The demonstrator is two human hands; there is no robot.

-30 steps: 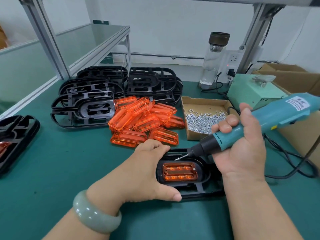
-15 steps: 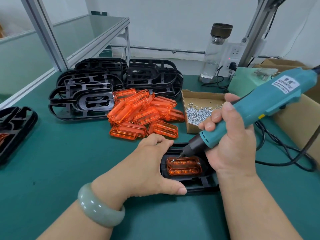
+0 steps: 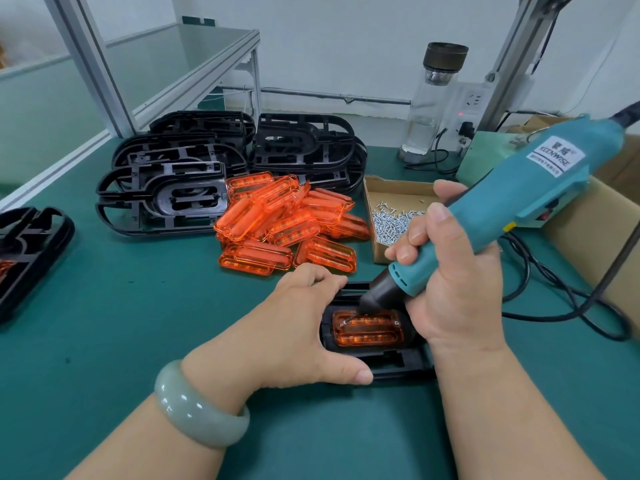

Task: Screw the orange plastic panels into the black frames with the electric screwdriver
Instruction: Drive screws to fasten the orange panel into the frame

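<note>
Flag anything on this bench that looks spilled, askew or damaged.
Nothing looks spilled or damaged. The translucent orange plastic panels lie in a jumbled heap, several tilted, beside neatly stacked black plastic frames. The small silver screws lie inside their cardboard box.

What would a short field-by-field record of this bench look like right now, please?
Left hand: grips the black frame, steadying it
Right hand: holds the electric screwdriver
Bit: tip at upper-left corner of the orange panel
Fitted screw: upper-right corner of that panel
Spares: loose orange panels, frame stacks, box of screws
</note>
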